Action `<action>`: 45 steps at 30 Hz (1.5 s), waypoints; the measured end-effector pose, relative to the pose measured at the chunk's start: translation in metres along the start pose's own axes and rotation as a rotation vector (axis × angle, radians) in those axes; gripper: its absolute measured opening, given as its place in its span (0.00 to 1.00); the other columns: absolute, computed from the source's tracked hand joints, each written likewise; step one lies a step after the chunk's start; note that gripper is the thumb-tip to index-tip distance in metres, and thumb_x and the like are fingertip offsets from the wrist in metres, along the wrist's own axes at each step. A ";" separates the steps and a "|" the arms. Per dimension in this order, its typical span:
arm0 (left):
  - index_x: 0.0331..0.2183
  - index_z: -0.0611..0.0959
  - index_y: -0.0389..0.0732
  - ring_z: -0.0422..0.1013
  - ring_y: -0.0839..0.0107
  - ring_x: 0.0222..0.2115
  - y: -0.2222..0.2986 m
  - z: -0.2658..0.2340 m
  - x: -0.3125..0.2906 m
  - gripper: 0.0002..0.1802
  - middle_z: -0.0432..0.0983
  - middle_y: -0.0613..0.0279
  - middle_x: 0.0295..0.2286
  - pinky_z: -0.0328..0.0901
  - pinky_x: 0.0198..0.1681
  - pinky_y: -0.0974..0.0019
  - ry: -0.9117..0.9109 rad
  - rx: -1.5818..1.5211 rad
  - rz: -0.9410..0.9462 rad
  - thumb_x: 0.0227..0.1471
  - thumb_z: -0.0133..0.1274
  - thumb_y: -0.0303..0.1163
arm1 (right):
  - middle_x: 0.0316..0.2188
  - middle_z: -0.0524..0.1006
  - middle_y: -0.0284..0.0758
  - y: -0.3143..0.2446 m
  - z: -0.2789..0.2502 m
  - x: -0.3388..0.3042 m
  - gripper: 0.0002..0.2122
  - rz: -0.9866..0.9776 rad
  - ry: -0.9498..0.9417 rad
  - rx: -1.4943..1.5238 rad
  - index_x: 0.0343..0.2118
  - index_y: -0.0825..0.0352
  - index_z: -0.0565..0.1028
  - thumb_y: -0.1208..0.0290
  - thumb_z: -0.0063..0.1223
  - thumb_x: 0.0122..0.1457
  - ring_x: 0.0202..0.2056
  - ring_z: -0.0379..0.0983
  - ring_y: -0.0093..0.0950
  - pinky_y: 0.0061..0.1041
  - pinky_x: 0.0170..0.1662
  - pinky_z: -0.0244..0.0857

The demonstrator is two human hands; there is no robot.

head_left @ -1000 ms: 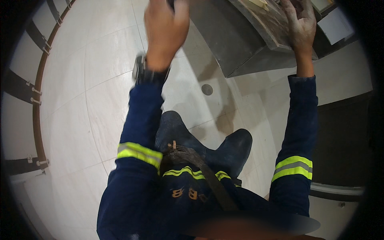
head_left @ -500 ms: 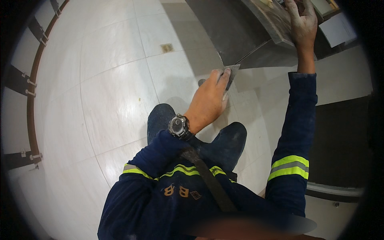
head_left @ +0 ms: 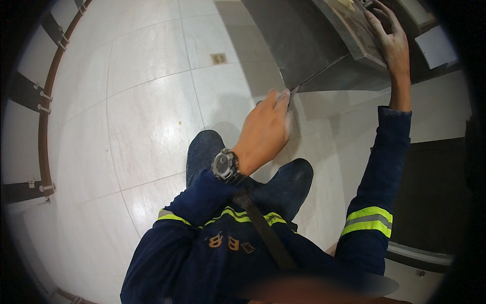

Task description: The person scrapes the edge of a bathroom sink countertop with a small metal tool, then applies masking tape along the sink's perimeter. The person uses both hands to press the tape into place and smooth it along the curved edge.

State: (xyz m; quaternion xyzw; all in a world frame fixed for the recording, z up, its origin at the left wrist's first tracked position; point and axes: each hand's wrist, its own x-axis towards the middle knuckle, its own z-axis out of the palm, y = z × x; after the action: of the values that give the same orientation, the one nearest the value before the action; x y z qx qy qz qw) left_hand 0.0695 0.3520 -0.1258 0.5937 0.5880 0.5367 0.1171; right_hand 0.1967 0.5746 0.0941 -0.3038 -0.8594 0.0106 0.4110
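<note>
My left hand [head_left: 263,126], with a black watch [head_left: 225,165] on its wrist, pinches a thin flat grey piece [head_left: 293,96] between thumb and fingers. The piece is turned nearly edge-on, at the lower corner of a dark grey panelled counter [head_left: 309,48]. I cannot make out whether it touches the panel. At the top right, my right hand [head_left: 395,45] rests by the counter's raised edge, thumb and fingers apart. A small metallic thing [head_left: 365,3] sits near its fingertips, partly cut off by the picture's edge.
Pale floor tiles [head_left: 147,116] spread to the left, with a small square drain grate [head_left: 218,59]. A white sheet-like rectangle [head_left: 435,43] lies right of my right hand. My bent knees [head_left: 205,144] are below my left hand. White panels with a brown edge [head_left: 44,131] line the far left.
The grey piece in my left hand has turned from broadside to nearly edge-on. My right hand has shifted slightly right and down, its fingers more spread. The whole view has shifted a little.
</note>
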 end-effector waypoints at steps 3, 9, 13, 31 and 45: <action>0.53 0.76 0.31 0.73 0.43 0.36 -0.001 -0.011 0.001 0.23 0.71 0.44 0.39 0.69 0.40 0.49 0.016 0.010 -0.008 0.55 0.52 0.23 | 0.44 0.80 0.40 -0.002 -0.001 0.001 0.19 0.019 -0.050 0.058 0.53 0.68 0.75 0.66 0.60 0.62 0.46 0.77 0.29 0.28 0.49 0.71; 0.53 0.76 0.30 0.72 0.43 0.36 -0.005 0.002 0.013 0.23 0.71 0.45 0.37 0.68 0.40 0.49 0.004 0.049 -0.017 0.54 0.52 0.23 | 0.42 0.80 0.38 -0.008 -0.002 -0.002 0.19 -0.030 -0.020 -0.058 0.53 0.68 0.75 0.66 0.60 0.62 0.45 0.77 0.27 0.26 0.48 0.71; 0.52 0.76 0.30 0.72 0.43 0.35 -0.017 0.008 0.027 0.23 0.71 0.45 0.36 0.68 0.40 0.48 0.050 0.073 0.003 0.54 0.52 0.22 | 0.42 0.80 0.38 -0.014 -0.003 -0.003 0.19 -0.007 -0.005 -0.034 0.54 0.68 0.75 0.65 0.60 0.62 0.42 0.77 0.26 0.25 0.47 0.70; 0.40 0.80 0.32 0.73 0.39 0.35 -0.008 -0.008 0.033 0.11 0.74 0.42 0.35 0.67 0.41 0.45 -0.002 -0.071 0.000 0.54 0.52 0.26 | 0.47 0.80 0.42 0.008 -0.006 0.004 0.20 0.002 0.020 -0.016 0.55 0.68 0.74 0.66 0.60 0.62 0.47 0.77 0.30 0.29 0.52 0.70; 0.38 0.80 0.32 0.74 0.40 0.38 -0.047 -0.025 0.080 0.13 0.76 0.39 0.32 0.67 0.44 0.46 -0.147 -0.030 -0.087 0.57 0.52 0.33 | 0.47 0.80 0.41 -0.001 -0.007 0.001 0.21 -0.028 0.050 -0.109 0.54 0.67 0.75 0.65 0.62 0.60 0.46 0.77 0.32 0.30 0.51 0.70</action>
State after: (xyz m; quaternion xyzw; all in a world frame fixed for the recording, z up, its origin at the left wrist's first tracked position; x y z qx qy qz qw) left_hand 0.0019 0.4189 -0.1122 0.6034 0.5951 0.4949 0.1920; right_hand 0.2009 0.5727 0.0997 -0.3138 -0.8523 -0.0496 0.4155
